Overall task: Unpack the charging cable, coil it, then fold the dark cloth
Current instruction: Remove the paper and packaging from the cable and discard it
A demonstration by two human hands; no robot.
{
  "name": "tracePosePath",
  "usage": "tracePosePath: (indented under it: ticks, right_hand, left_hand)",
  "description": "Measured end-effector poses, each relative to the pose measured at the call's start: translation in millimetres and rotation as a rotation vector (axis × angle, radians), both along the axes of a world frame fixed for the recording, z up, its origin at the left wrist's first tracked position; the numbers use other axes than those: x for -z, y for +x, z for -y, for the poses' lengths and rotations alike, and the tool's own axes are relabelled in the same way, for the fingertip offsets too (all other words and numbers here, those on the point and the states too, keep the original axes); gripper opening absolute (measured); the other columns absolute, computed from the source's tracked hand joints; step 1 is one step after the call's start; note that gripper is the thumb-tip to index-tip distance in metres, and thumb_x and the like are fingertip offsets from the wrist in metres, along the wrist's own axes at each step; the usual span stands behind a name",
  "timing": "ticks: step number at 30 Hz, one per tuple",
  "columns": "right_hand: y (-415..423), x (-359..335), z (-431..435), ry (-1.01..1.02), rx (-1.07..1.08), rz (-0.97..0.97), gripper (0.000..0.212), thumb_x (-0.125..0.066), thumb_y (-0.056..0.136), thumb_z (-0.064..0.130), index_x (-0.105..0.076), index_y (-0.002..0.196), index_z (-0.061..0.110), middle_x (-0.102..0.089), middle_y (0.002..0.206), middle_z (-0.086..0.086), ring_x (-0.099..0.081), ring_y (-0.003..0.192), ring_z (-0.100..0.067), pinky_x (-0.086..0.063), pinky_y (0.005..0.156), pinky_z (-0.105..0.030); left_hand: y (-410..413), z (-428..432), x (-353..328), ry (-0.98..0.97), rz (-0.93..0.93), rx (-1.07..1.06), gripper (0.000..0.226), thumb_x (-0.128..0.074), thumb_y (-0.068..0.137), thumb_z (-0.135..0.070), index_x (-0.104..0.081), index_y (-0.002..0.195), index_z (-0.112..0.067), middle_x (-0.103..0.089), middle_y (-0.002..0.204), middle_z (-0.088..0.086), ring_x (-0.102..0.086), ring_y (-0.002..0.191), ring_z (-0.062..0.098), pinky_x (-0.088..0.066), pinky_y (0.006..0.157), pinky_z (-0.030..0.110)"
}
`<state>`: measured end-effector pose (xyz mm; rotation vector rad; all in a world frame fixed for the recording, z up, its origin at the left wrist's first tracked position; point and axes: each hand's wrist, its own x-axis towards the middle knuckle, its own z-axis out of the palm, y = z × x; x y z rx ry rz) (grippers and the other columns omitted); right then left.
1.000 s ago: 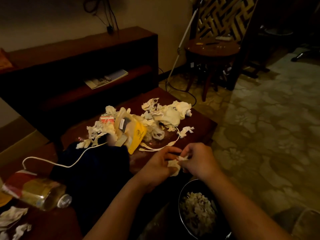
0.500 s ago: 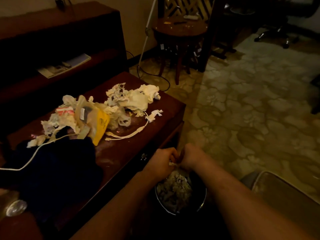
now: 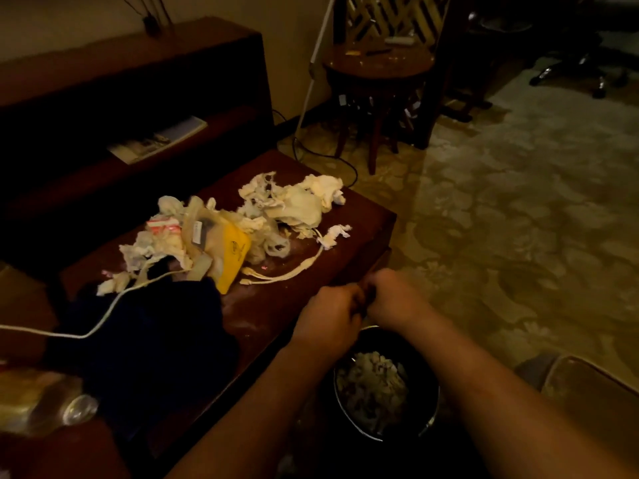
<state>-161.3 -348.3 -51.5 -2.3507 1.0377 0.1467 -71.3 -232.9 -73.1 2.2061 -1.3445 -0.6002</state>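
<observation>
While the left hand [image 3: 328,319] and right hand [image 3: 397,300] hovered together, fingers curled, over the waste bin [image 3: 432,421], any contents hidden, the white charging cable [image 3: 103,323] lay across the dark cloth [image 3: 148,344] on the desk [image 3: 276,302], probably best lifted clear before coiling.

There is just one camera, and it sits on my head. It looks forward and down. My left hand [image 3: 328,316] and right hand [image 3: 397,299] are close to it, near the middle. The table [image 3: 276,305] is on the left, the bin [image 3: 411,354] is under my hands, and the floor [image 3: 518,219] runs far off on the right.
</observation>
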Motion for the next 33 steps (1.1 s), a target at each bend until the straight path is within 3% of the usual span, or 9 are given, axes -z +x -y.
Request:
tracePosePath:
  ticks: [4,7,11,15,19,25,28,30,33]
  right_hand:
    - [34.6,-28.8,-26.7,0.001,-0.091,0.331,0.006,-0.069,0.086,0.014,-0.072,0.085,0.020,-0.071,0.084,0.003,-0.066,0.081,-0.014,-0.054,0.074,-0.031]
    - [62.9,-23.2,-48.7,-0.034,-0.146,0.381,0.026,-0.073,0.087,0.018,-0.073,0.113,0.022,-0.070,0.112,0.004,-0.064,0.105,-0.013,-0.050,0.095,-0.026]
    - [82.1,-10.6,-64.9,-0.019,-0.158,0.395,0.039,-0.073,0.090,0.020,-0.062,0.126,0.028,-0.043,0.139,0.005,-0.051,0.127,-0.016,-0.039,0.103,-0.020]
    - [96.8,-9.3,-67.1,-0.041,-0.293,0.412,0.034,-0.068,0.090,0.012,-0.061,0.120,0.028,-0.009,0.165,0.019,-0.016,0.143,-0.003,-0.025,0.114,-0.021]
    - [105.6,-9.2,-66.7,-0.014,-0.329,0.377,0.053,-0.063,0.094,0.013,-0.050,0.145,0.019,-0.040,0.154,0.010,-0.032,0.136,-0.009,-0.029,0.117,-0.024]
    - [101.0,-9.7,-59.9,0.032,-0.251,0.446,0.034,-0.066,0.093,0.014,-0.067,0.127,0.022,-0.056,0.120,0.006,-0.049,0.115,-0.008,-0.037,0.096,-0.014]
    - [101.1,-18.9,-55.9,0.067,-0.213,0.548,0.024,-0.074,0.087,0.011,-0.077,0.109,0.020,-0.063,0.106,0.008,-0.061,0.094,-0.002,-0.046,0.079,-0.007]
    - [99.7,-21.9,-54.2,0.076,-0.175,0.586,0.016,-0.078,0.082,0.011,-0.080,0.095,0.020,-0.068,0.095,0.010,-0.065,0.084,0.000,-0.050,0.073,-0.010]
    - [98.9,-19.8,-52.8,0.136,-0.070,0.591,0.016,-0.078,0.081,0.007,-0.078,0.087,0.022,-0.072,0.080,0.012,-0.068,0.074,0.000,-0.055,0.068,-0.015]
  left_hand:
    - [31.5,-24.5,-36.7,-0.248,0.269,-0.246,0.012,-0.054,0.093,-0.024,-0.059,0.102,-0.028,-0.063,0.101,-0.009,-0.061,0.094,0.015,-0.056,0.073,0.041]
    - [66.6,-48.5,-31.7,-0.154,0.325,-0.365,0.033,-0.057,0.094,-0.027,-0.053,0.127,-0.027,-0.051,0.131,-0.007,-0.056,0.114,0.018,-0.059,0.076,0.045]
    - [83.8,-73.4,-14.5,0.062,0.298,-0.323,0.056,-0.052,0.096,-0.024,-0.037,0.150,-0.027,-0.030,0.157,-0.003,-0.038,0.137,0.024,-0.054,0.096,0.046]
    - [87.6,-74.8,-12.5,0.072,0.341,-0.306,0.046,-0.051,0.092,-0.026,-0.050,0.138,-0.025,-0.046,0.141,-0.002,-0.039,0.129,0.022,-0.051,0.096,0.046]
    - [92.2,-70.0,-17.0,0.047,0.354,-0.332,0.044,-0.052,0.091,-0.027,-0.052,0.135,-0.024,-0.050,0.133,-0.002,-0.043,0.124,0.022,-0.050,0.094,0.045]
    - [88.4,-64.3,-22.1,-0.036,0.269,-0.354,0.040,-0.054,0.091,-0.024,-0.053,0.131,-0.024,-0.044,0.139,0.002,-0.047,0.123,0.023,-0.051,0.091,0.038]
    - [84.4,-59.3,-29.6,-0.096,0.195,-0.394,0.030,-0.058,0.092,-0.020,-0.046,0.119,-0.019,-0.048,0.125,0.001,-0.050,0.116,0.021,-0.035,0.078,0.028]
    - [82.5,-56.1,-27.9,-0.172,0.128,-0.413,0.041,-0.064,0.088,-0.019,-0.038,0.120,-0.017,-0.052,0.121,0.003,-0.054,0.115,0.024,-0.041,0.081,0.029]
    - [84.1,-54.6,-23.9,-0.200,0.064,-0.422,0.085,-0.073,0.082,-0.017,-0.017,0.146,-0.022,-0.051,0.142,0.010,-0.053,0.131,0.026,-0.050,0.103,0.038]
